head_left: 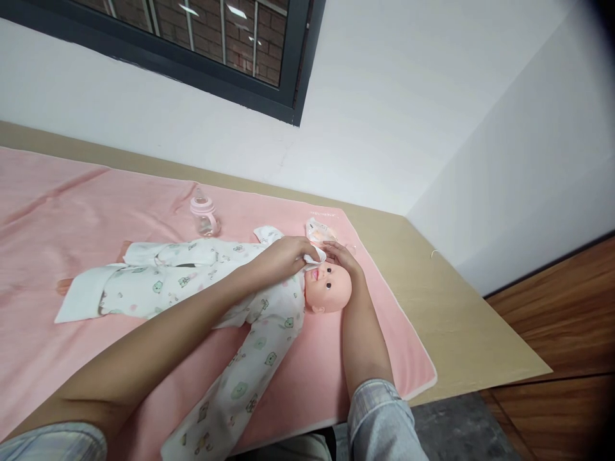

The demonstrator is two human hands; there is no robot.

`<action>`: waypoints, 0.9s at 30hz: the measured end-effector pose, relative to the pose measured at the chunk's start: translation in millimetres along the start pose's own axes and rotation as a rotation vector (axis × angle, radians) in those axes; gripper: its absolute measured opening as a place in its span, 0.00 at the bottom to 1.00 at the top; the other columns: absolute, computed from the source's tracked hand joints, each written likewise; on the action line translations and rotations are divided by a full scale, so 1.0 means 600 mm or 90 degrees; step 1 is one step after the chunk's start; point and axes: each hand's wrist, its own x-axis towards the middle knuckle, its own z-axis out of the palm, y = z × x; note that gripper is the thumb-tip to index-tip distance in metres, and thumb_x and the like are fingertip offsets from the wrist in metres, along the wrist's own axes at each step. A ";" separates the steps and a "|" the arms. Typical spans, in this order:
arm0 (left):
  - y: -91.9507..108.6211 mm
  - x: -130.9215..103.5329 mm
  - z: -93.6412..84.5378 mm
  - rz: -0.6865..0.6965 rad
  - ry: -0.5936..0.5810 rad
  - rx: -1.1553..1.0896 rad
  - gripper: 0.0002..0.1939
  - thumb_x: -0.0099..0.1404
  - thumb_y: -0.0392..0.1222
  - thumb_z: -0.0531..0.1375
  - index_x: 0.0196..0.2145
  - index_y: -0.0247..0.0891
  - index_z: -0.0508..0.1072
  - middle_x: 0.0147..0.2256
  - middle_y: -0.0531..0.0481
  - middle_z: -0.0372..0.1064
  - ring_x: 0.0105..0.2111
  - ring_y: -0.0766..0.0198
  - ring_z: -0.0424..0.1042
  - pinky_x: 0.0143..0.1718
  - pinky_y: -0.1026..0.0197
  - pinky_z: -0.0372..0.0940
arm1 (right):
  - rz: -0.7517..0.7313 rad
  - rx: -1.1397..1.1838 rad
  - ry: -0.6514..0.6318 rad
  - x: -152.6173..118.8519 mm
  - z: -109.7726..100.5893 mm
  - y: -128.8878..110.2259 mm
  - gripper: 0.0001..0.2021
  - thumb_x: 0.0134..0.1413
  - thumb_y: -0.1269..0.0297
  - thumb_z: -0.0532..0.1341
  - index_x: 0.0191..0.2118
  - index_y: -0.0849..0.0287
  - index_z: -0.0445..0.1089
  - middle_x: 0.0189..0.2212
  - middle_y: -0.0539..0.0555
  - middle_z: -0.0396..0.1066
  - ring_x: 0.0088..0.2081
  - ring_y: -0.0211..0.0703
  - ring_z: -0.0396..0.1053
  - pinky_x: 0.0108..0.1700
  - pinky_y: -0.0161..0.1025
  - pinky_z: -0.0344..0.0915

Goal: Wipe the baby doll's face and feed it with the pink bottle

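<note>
A baby doll (328, 289) lies on its back, dressed in a white printed outfit (163, 282), its head to the right. My left hand (287, 253) reaches across the doll's chest, its fingers closed on a small white cloth or wipe (315, 256) beside the doll's cheek and chin. Beyond the top of the head curves my right forearm, with my right hand (342, 255) at the far side of the face. Its fingers are stretched out and lie close to the white cloth. Part of the doll's far cheek is hidden by my hands.
A small printed plastic packet (319, 229) lies just beyond my hands. Farther left stands a clear baby bottle (205, 216) with a pink top. Under everything spreads a pink blanket (298, 378) on a tan tabletop (432, 307). Wall and window rise behind.
</note>
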 end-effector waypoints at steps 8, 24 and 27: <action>0.006 -0.005 0.006 0.038 -0.026 -0.052 0.23 0.53 0.22 0.50 0.35 0.38 0.80 0.38 0.50 0.76 0.39 0.61 0.73 0.41 0.64 0.63 | 0.002 -0.008 0.006 -0.004 0.004 -0.004 0.08 0.53 0.69 0.63 0.41 0.58 0.69 0.35 0.53 0.77 0.37 0.39 0.76 0.53 0.43 0.71; -0.003 -0.001 0.016 0.039 -0.014 0.000 0.22 0.53 0.24 0.50 0.35 0.39 0.80 0.35 0.49 0.74 0.35 0.60 0.72 0.37 0.63 0.61 | 0.005 -0.015 0.007 -0.004 0.004 -0.005 0.09 0.52 0.70 0.63 0.41 0.58 0.69 0.36 0.53 0.77 0.38 0.40 0.76 0.55 0.44 0.70; -0.006 0.000 0.018 0.029 -0.010 0.012 0.22 0.53 0.25 0.50 0.35 0.39 0.80 0.35 0.49 0.73 0.35 0.59 0.72 0.37 0.63 0.62 | 0.002 -0.019 0.003 -0.003 0.003 -0.005 0.09 0.52 0.69 0.63 0.41 0.58 0.69 0.36 0.53 0.77 0.38 0.40 0.76 0.55 0.44 0.70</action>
